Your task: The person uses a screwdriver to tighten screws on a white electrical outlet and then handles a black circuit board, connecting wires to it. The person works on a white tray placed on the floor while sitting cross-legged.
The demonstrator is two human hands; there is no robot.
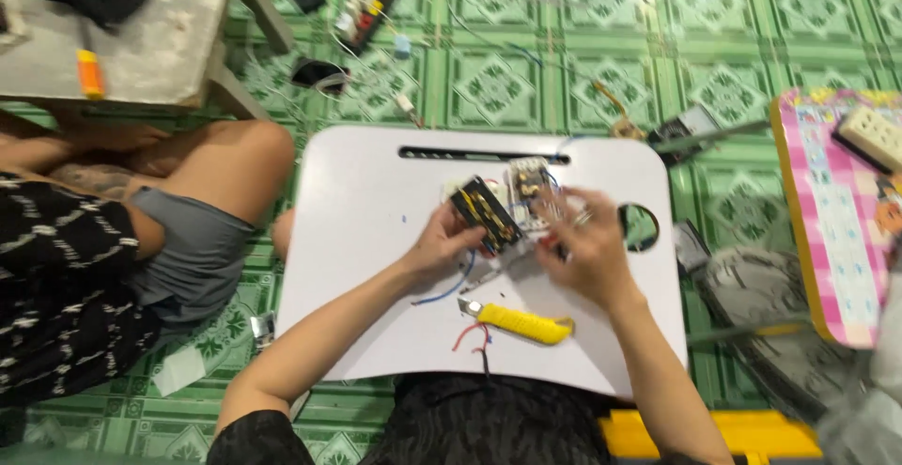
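Nearest to the camera is the person's dark clothing at the bottom edge, and just beyond it starts the white lap tray, which lies over a green patterned tile floor. On the near part of the tray rests a yellow utility knife, and a short red wire piece lies just left of it.

Both forearms reach away from the camera to the middle of the tray. Left hand has its fingers curled and pressed around a black module with yellow parts, which it holds tilted, slightly above the tray. A blue wire curves out from under this hand toward the near side. Right hand is just right of the module; its fingers are bent together over something small with a red tip, but motion blur hides it, so I cannot tell what exactly they pinch. Between the hands, a little farther, sits a small white board with wiring.

On the left another person sits on the floor with a bare knee near the tray edge. Far left stands a grey low table with an orange object on it. On the right lies a pink checkered board.
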